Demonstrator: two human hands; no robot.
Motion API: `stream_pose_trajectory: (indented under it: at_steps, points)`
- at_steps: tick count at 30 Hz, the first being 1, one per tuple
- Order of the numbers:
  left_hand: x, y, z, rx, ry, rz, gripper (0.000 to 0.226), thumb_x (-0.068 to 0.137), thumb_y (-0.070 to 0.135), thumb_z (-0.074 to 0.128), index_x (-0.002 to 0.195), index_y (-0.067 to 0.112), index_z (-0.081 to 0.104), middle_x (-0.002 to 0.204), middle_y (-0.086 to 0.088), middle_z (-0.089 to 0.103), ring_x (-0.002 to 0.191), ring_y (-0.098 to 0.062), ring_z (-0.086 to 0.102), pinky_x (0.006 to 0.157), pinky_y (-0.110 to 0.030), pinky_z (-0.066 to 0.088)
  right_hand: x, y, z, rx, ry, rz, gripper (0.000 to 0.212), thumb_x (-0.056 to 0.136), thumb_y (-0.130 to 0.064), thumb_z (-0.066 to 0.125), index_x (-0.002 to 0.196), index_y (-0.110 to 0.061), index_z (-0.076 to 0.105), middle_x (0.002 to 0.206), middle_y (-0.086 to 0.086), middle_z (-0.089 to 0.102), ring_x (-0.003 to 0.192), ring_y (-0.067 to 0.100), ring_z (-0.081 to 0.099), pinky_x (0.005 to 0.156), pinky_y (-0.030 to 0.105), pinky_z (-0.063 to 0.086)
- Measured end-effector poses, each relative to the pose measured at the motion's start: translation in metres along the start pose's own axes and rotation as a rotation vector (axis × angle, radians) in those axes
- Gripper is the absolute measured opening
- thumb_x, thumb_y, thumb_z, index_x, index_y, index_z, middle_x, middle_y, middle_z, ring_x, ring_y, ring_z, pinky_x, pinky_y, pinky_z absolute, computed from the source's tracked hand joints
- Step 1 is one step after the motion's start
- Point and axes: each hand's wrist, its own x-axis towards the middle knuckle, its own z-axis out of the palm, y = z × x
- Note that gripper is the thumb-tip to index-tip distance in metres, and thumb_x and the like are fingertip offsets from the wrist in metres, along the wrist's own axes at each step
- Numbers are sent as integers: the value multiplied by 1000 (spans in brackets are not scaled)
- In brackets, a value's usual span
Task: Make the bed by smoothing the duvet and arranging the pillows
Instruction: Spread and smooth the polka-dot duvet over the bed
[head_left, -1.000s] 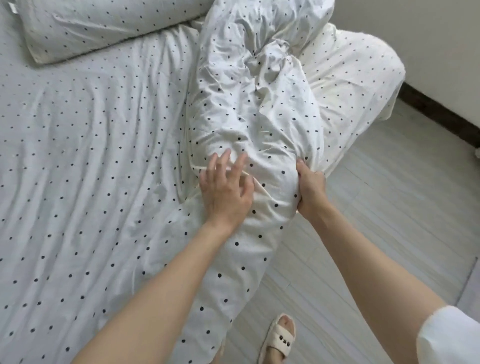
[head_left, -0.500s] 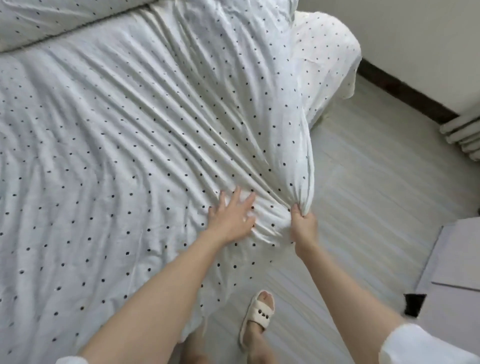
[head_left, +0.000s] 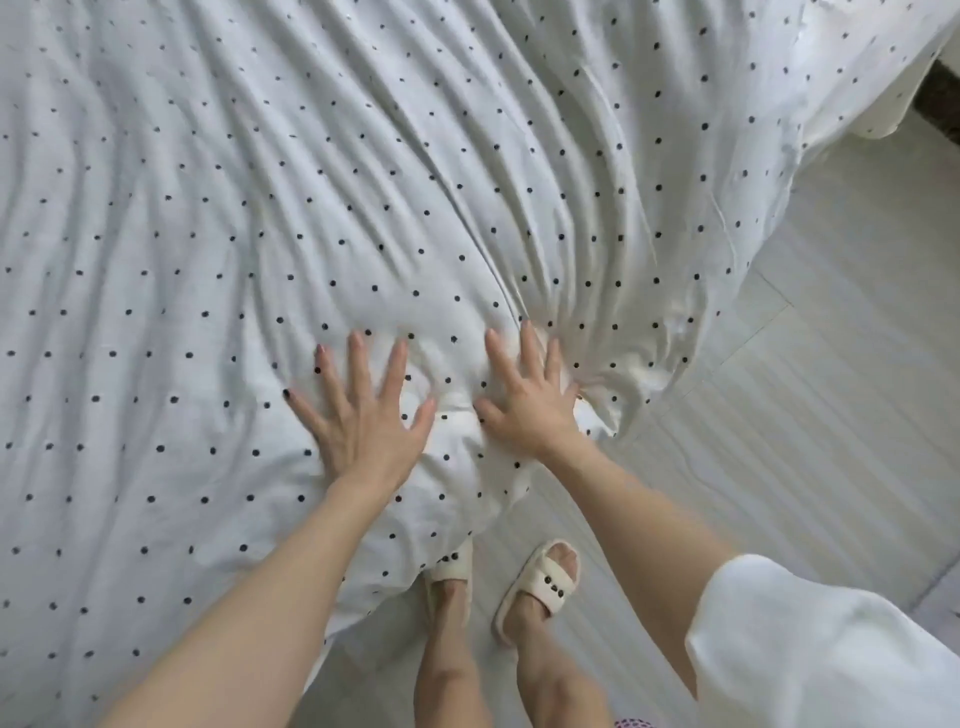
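Note:
A white duvet with small black dots covers the bed and fills most of the view, with long creases running toward its near corner. My left hand presses flat on the duvet near that corner, fingers spread and straight. My right hand lies flat on the bunched corner just to the right, fingers spread too. The fabric puckers beside my right hand and hangs over the bed's edge. No pillow is in view.
Pale wood-look floor lies to the right of the bed. My two feet in cream slippers stand close to the bed's corner. A dark skirting strip shows at the top right.
The duvet went from a bunched heap to spread across the bed. My right hand let go of the pinched corner and now lies flat. The view moved closer over the corner.

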Motion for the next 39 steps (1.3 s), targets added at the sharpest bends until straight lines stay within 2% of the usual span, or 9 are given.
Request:
stream_pose_trajectory:
  at_steps: [4, 8, 11, 15, 20, 23, 26, 33, 39]
  points:
    - [-29, -7, 27, 65, -117, 22, 79, 82, 67, 41, 148, 39, 8, 159, -6, 1, 143, -42, -6, 102, -73, 3, -4, 4, 39, 99, -119, 264, 84, 91, -30, 51, 145, -42, -13, 156, 3, -25, 140, 50, -5, 111, 58, 23]
    - [-16, -10, 8, 15, -44, 128, 75, 80, 62, 49, 146, 38, 22, 158, -6, 16, 143, -41, 7, 103, -73, 6, -1, -28, 18, 44, 125, 307, 65, 88, -27, 49, 144, -28, 17, 150, 15, 19, 118, 43, 46, 77, 43, 42]
    - [6, -27, -7, -50, 102, 191, 71, 81, 61, 44, 145, 36, 26, 157, -8, 20, 143, -39, 9, 104, -70, 2, 7, -44, 3, -6, 333, 80, 73, 83, -39, 55, 145, -35, 16, 153, 11, 13, 138, 40, 21, 95, 55, 36]
    - [15, -50, 4, 56, -207, 21, 82, 78, 79, 23, 145, 44, -8, 158, 0, -17, 142, -36, -18, 105, -72, 2, 16, -36, 17, 93, -139, 181, 89, 82, -45, 61, 145, -46, -3, 155, -1, -26, 140, 40, -22, 114, 54, 4]
    - [30, -40, -9, -19, -308, -21, 78, 76, 71, 46, 142, 43, 16, 156, 0, 4, 142, -36, -5, 103, -72, 7, 29, -25, -7, 35, -130, 135, 63, 85, -33, 59, 139, -43, 28, 155, 4, 11, 135, 39, 23, 101, 43, 32]
    - [49, -25, -32, -160, -249, -113, 47, 76, 47, 57, 120, 33, 51, 142, -5, 32, 138, -32, 14, 105, -69, 10, 32, -20, -38, 51, -144, 77, 42, 91, -26, 47, 132, -33, 45, 144, 2, 34, 118, 28, 49, 91, 35, 40]
    - [73, -3, -50, -214, -182, -122, 27, 79, 31, 55, 102, 19, 61, 130, -9, 40, 134, -31, 22, 107, -68, 7, 35, -11, -75, 135, -30, 151, 38, 95, -21, 39, 129, -19, 53, 134, 5, 53, 109, 20, 57, 91, 37, 47]
    - [139, 127, -91, -439, -172, 114, 46, 88, 28, 49, 133, 18, 43, 149, -9, 25, 139, -27, 18, 112, -45, 17, 69, 60, -191, 271, 530, 422, 45, 92, -13, 36, 136, -15, 40, 134, 10, 39, 116, 24, 47, 94, 39, 42]
    - [210, 274, -124, -604, -138, 282, 54, 92, 30, 46, 143, 24, 30, 156, -1, 16, 144, -22, 8, 115, -40, 20, 138, 152, -279, 583, 405, 480, 52, 97, -19, 25, 149, -16, 16, 155, 9, 15, 143, 23, 18, 116, 41, 18]
